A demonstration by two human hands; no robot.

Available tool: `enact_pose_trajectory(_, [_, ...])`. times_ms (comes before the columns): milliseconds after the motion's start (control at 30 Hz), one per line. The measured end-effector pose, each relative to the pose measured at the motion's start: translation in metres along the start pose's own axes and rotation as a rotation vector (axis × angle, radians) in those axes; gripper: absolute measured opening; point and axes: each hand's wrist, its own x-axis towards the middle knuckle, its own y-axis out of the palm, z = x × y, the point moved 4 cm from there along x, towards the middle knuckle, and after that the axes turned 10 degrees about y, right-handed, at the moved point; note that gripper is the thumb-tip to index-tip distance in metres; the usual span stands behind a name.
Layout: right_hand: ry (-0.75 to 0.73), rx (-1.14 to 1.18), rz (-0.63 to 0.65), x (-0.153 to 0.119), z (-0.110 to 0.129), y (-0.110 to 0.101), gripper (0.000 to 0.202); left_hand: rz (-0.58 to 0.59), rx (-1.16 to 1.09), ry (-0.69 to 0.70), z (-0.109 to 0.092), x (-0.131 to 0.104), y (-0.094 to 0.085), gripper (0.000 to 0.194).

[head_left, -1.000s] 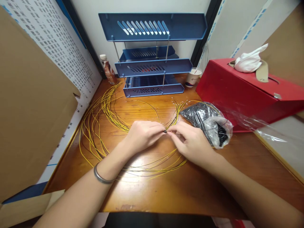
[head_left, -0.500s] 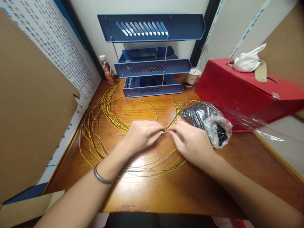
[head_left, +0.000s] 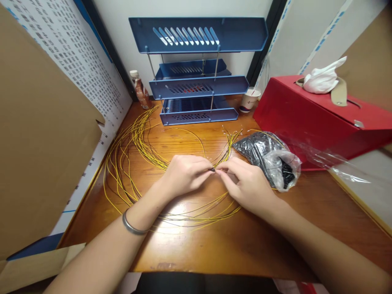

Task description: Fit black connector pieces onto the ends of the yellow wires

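A small black piece (head_left: 212,169) is held up between two nearly meeting hands.
It is clamped in the left hand's (head_left: 183,173) grip, thumb against fingers; by the right hand's (head_left: 246,181) grip, also drawn together, a thin wire (head_left: 226,171) is pinched just beside it. Yellow and black wires (head_left: 147,153) are looped around on the counter (head_left: 196,253).
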Motion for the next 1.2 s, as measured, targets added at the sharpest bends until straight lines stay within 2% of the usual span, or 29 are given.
enact_pose_trajectory(200, [0.006, -0.082, -0.089, 0.001, 0.001, -0.007, 0.017, -0.008, 0.012, -0.065, 0.003, -0.002, 0.001, 0.016])
enact_pose_trajectory(333, [0.076, -0.209, 0.038, 0.001, 0.000, -0.003, 0.015, 0.006, 0.011, -0.080, 0.004, -0.003, 0.003, 0.014])
enact_pose_trajectory(500, [0.308, -0.611, 0.267, 0.002, -0.009, -0.007, 0.028, -0.017, 0.061, -0.140, 0.008, -0.004, 0.001, 0.014])
enact_pose_trajectory(567, [0.343, -0.692, 0.290, 0.003, -0.012, -0.014, 0.031, -0.012, 0.094, -0.169, 0.010, -0.005, 0.001, 0.016])
enact_pose_trajectory(667, [0.338, -0.755, 0.212, 0.004, -0.016, -0.029, 0.031, -0.002, 0.131, -0.203, 0.013, -0.006, 0.002, 0.017])
enact_pose_trajectory(767, [0.346, -0.786, 0.141, 0.003, -0.021, -0.040, 0.034, -0.005, 0.149, -0.240, 0.014, -0.007, 0.002, 0.018])
enact_pose_trajectory(867, [0.370, -0.778, 0.160, 0.002, -0.026, -0.044, 0.037, -0.007, 0.164, -0.265, 0.015, -0.008, 0.002, 0.018])
enact_pose_trajectory(1000, [0.325, -0.741, 0.241, 0.001, -0.026, -0.040, 0.033, 0.005, 0.177, -0.274, 0.015, -0.007, 0.001, 0.018])
enact_pose_trajectory(1133, [0.243, -0.622, 0.399, 0.000, -0.016, -0.027, 0.023, -0.007, 0.168, -0.264, 0.014, -0.006, -0.001, 0.017])
enact_pose_trajectory(1200, [0.251, -0.605, 0.439, 0.000, -0.011, -0.022, 0.019, -0.009, 0.144, -0.249, 0.013, -0.005, -0.001, 0.016])
